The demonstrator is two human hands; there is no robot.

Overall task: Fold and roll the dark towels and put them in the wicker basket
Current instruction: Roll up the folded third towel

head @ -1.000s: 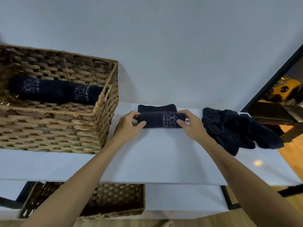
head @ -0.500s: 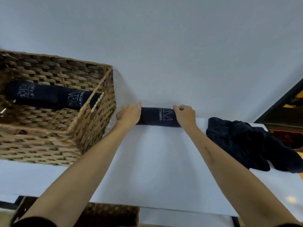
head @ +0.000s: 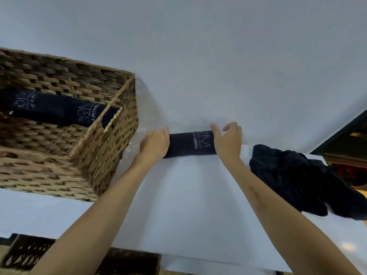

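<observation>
- A rolled dark towel (head: 188,144) is lying at the far edge of the white surface (head: 190,205), right against the pale wall (head: 198,56), with white lettering reading "FITNESS" facing up.
- The left hand (head: 155,144) is gripping the roll's left end, its fingers curling over the top of the cloth and pressed together.
- The right hand (head: 227,140) is resting on the roll's right end; its index finger is lying straight along the roll while the other fingers are lifting, loosely bent and slightly spread.
- The wicker basket (head: 103,155) is sitting on the same surface just to the left of the left hand, close but not touching it.
- Inside the basket, two rolled dark towels (head: 55,110) with white logos are lying end to end along its far wall.
- A crumpled heap of unfolded dark towels (head: 297,181) is lying on the surface to the right of the right forearm, spilling toward the right edge.
- A second, darker wicker basket (head: 25,253) is showing below the front edge of the surface.
</observation>
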